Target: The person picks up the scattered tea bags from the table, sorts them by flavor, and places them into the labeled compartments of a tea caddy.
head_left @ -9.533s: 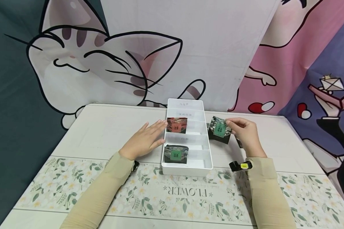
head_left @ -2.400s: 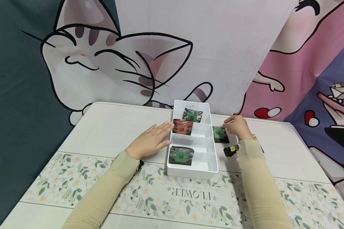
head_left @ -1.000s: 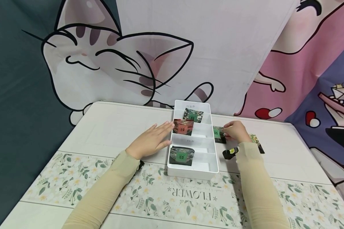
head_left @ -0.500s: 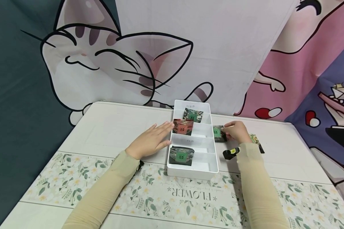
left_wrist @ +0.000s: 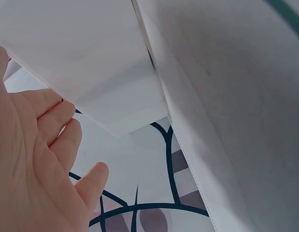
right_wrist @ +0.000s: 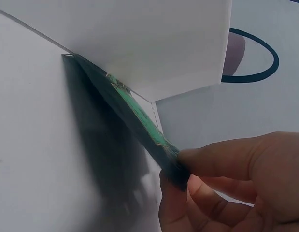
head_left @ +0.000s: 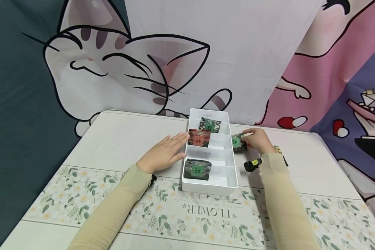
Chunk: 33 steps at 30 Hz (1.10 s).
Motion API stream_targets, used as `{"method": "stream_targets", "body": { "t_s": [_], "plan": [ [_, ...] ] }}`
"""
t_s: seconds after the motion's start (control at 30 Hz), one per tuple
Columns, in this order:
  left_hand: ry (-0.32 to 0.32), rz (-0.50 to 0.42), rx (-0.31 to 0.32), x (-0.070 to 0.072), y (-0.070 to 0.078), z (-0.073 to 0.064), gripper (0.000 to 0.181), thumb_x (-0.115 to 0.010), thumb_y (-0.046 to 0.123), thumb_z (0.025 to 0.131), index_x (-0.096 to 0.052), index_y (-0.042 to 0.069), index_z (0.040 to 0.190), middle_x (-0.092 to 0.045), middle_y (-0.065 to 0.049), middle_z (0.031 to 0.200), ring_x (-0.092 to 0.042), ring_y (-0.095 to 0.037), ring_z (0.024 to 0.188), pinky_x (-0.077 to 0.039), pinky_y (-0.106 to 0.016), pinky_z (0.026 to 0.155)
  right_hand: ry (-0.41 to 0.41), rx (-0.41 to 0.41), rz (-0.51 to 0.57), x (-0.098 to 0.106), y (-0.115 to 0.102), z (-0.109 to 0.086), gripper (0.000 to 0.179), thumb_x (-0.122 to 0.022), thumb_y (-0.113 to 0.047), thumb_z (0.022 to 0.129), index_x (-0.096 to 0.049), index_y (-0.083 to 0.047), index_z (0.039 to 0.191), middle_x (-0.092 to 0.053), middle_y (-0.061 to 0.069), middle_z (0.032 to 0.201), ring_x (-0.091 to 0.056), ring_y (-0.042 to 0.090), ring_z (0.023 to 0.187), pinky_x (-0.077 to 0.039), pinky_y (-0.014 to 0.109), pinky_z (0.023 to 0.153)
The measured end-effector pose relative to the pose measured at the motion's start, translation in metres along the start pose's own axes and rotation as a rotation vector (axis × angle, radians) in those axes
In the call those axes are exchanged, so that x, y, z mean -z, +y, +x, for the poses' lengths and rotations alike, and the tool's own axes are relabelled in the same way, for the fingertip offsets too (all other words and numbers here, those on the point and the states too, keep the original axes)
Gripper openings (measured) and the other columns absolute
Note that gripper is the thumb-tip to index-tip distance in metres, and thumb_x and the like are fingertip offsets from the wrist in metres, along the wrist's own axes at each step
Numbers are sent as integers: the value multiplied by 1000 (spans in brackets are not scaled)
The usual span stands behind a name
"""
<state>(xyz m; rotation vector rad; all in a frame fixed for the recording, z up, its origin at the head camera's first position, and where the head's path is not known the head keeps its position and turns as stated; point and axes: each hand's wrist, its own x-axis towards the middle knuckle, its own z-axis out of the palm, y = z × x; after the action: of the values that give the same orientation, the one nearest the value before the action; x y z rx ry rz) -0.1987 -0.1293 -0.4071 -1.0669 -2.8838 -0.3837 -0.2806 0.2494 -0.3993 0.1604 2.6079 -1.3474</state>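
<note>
On the table's right side, my right hand (head_left: 258, 140) pinches the edge of a dark tea packet (head_left: 238, 143) with a green label. In the right wrist view that packet (right_wrist: 135, 118) is tilted, its held edge raised off the table and its far edge down by the box wall. My left hand (head_left: 162, 154) has straight fingers, the tips against the left side of a long white divided box (head_left: 207, 189). Inside the box, in separate compartments, are a green-labelled floral packet (head_left: 210, 125), a red packet (head_left: 199, 138) and a dark packet with a green label (head_left: 197, 170).
Partly hidden behind the right wrist lies a yellowish packet (head_left: 277, 150). A floral runner (head_left: 162, 215) printed FLOWER crosses the front of the white table (head_left: 122, 135). Behind the table hangs a cartoon cat backdrop (head_left: 97, 86). Handwritten labels mark some compartments.
The floral packet that my right hand held earlier now lies in the box. My right hand has since taken hold of another green-labelled packet and raised its near edge. The left hand keeps its place.
</note>
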Motion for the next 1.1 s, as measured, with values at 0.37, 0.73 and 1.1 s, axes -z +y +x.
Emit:
{"method": "stream_targets", "body": {
  "t_s": [0.37, 0.73, 1.1],
  "plan": [
    [1, 1, 1, 0, 0, 0, 69, -34, 50, 109, -15, 12, 163, -17, -8, 169, -10, -19, 155, -8, -45, 126, 12, -4, -7, 0, 2, -4, 42, -62, -1, 94, -56, 8, 135, -56, 7, 88, -53, 6, 66, -53, 19, 58],
    [5, -3, -3, 0, 0, 0, 69, -35, 50, 109, -16, 12, 163, -18, -9, 168, -13, -22, 155, -9, -46, 126, 59, 22, 58, 1, -2, -13, 37, -58, -6, 99, -57, 4, 134, -61, 19, 112, -59, 12, 79, -61, 25, 77],
    [2, -4, 0, 1, 0, 0, 69, -35, 51, 108, -16, 12, 163, -19, -9, 168, -11, -21, 155, -9, -46, 126, 172, 26, 118, 1, -4, -22, 34, -60, -11, 99, -62, 4, 129, -64, 25, 119, -62, 7, 71, -63, 28, 76]
  ]
}}
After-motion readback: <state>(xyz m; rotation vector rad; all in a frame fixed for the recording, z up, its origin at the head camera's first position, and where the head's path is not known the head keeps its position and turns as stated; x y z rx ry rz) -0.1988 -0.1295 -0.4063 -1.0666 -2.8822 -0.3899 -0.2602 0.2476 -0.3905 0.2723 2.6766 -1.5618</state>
